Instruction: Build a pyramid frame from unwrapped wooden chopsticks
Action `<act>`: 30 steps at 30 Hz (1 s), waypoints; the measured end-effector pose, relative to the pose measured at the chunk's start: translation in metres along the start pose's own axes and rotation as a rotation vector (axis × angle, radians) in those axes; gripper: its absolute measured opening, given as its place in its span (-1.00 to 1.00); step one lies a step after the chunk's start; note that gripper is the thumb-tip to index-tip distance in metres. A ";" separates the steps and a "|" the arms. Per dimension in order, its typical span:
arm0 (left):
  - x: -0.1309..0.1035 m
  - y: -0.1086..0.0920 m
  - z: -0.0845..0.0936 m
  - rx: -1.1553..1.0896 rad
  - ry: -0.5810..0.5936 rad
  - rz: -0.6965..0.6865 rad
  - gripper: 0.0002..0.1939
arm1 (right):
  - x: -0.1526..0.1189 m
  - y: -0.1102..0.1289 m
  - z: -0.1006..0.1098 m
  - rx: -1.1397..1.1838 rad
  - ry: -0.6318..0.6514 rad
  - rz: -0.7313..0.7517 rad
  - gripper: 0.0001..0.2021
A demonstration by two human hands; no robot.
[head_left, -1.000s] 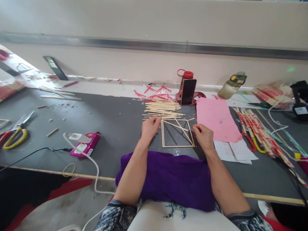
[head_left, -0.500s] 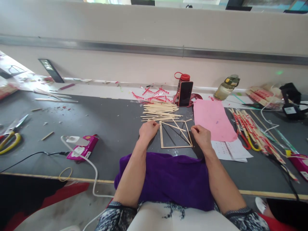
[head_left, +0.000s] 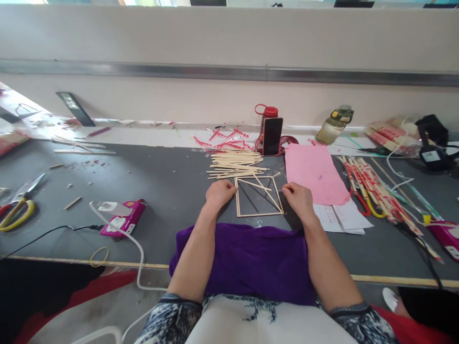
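A square frame of thin wooden sticks [head_left: 260,215] lies on the dark table between my hands, with loose-looking sticks crossing inside it. My left hand [head_left: 220,193] is closed in a pinch at the frame's left side, near its upper left corner. Beyond the right side, my right hand [head_left: 299,196] is also pinched, its fingertips slightly apart from the frame. Whatever it may hold is too small to make out. Just behind the frame lies a pile of wooden sticks [head_left: 234,162].
A purple cloth [head_left: 258,263] covers the near table edge. Behind stand a phone [head_left: 272,136] against a red-capped bottle and a green bottle [head_left: 333,125]. Pink paper [head_left: 315,172], wrapped sticks [head_left: 380,191] and scissors lie right. Left are a pink glue-gun-like device [head_left: 127,220] and yellow-handled scissors [head_left: 17,215].
The whole view has shifted slightly. My hands remain pinched on either side of the stick frame, with almost no visible movement relative to it.
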State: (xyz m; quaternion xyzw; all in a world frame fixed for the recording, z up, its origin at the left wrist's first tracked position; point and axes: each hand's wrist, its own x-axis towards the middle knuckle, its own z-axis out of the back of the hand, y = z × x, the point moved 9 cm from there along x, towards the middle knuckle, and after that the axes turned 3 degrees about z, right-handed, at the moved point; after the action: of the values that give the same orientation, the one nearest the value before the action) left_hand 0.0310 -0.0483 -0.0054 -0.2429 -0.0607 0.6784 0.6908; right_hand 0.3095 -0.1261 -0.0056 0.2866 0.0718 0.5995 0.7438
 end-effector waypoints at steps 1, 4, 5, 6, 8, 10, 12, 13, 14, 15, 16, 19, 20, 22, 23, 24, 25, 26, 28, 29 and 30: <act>0.000 0.000 -0.001 -0.008 0.013 0.001 -0.76 | -0.001 0.002 -0.002 -0.015 0.022 0.009 -0.76; -0.001 0.000 -0.005 -0.015 0.039 0.003 -0.77 | -0.003 0.007 -0.008 -0.045 0.068 0.026 -0.79; -0.001 0.000 -0.005 -0.014 0.042 0.004 -0.77 | -0.004 0.008 -0.010 -0.054 0.079 0.029 -0.80; 0.000 0.000 -0.006 -0.013 0.042 0.005 -0.77 | -0.005 0.009 -0.011 -0.062 0.089 0.030 -0.81; 0.000 0.001 -0.007 -0.010 0.039 0.007 -0.78 | -0.006 0.010 -0.013 -0.073 0.104 0.028 -0.83; 0.000 0.002 -0.007 -0.009 0.037 0.006 -0.78 | -0.006 0.010 -0.015 -0.079 0.113 0.022 -0.84; 0.000 0.002 -0.008 -0.007 0.035 0.003 -0.77 | -0.006 0.009 -0.017 -0.083 0.121 0.013 -0.84; 0.000 0.002 -0.008 -0.007 0.034 0.001 -0.77 | -0.006 0.009 -0.018 -0.086 0.124 0.007 -0.84; 0.000 0.002 -0.008 -0.007 0.034 0.000 -0.76 | -0.006 0.008 -0.018 -0.090 0.128 0.001 -0.83; 0.000 0.002 -0.008 -0.007 0.034 -0.001 -0.76 | -0.006 0.008 -0.019 -0.094 0.131 -0.006 -0.83; -0.001 0.002 -0.007 -0.008 0.035 -0.002 -0.76 | -0.006 0.007 -0.020 -0.095 0.135 -0.013 -0.82; -0.001 0.002 -0.006 -0.010 0.036 -0.005 -0.75 | -0.006 0.007 -0.022 -0.093 0.145 -0.029 -0.81; -0.001 0.002 -0.005 -0.010 0.036 -0.006 -0.74 | -0.006 0.007 -0.022 -0.091 0.146 -0.032 -0.81; -0.001 0.001 -0.004 -0.008 0.031 -0.010 -0.73 | -0.006 0.008 -0.022 -0.090 0.146 -0.037 -0.80; -0.001 0.000 -0.003 -0.006 0.027 -0.012 -0.73 | -0.006 0.008 -0.023 -0.088 0.148 -0.039 -0.80; -0.001 0.000 -0.003 -0.003 0.022 -0.014 -0.73 | -0.005 0.008 -0.023 -0.087 0.149 -0.042 -0.80; -0.001 0.000 -0.003 0.000 0.018 -0.014 -0.73 | -0.005 0.008 -0.023 -0.086 0.151 -0.045 -0.80; -0.001 0.000 -0.003 0.003 0.016 -0.015 -0.73 | -0.005 0.008 -0.023 -0.085 0.153 -0.049 -0.80; 0.000 0.000 -0.004 0.009 0.014 -0.015 -0.74 | -0.005 0.008 -0.023 -0.084 0.156 -0.056 -0.80; 0.000 0.000 -0.004 0.012 0.014 -0.015 -0.75 | -0.005 0.008 -0.023 -0.083 0.158 -0.058 -0.80; 0.001 0.001 -0.005 0.014 0.014 -0.016 -0.75 | -0.005 0.008 -0.024 -0.083 0.159 -0.059 -0.80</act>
State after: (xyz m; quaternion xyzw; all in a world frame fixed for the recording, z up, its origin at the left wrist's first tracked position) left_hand 0.0323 -0.0491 -0.0100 -0.2424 -0.0530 0.6716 0.6982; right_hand 0.2908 -0.1216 -0.0221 0.2048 0.1142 0.6008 0.7643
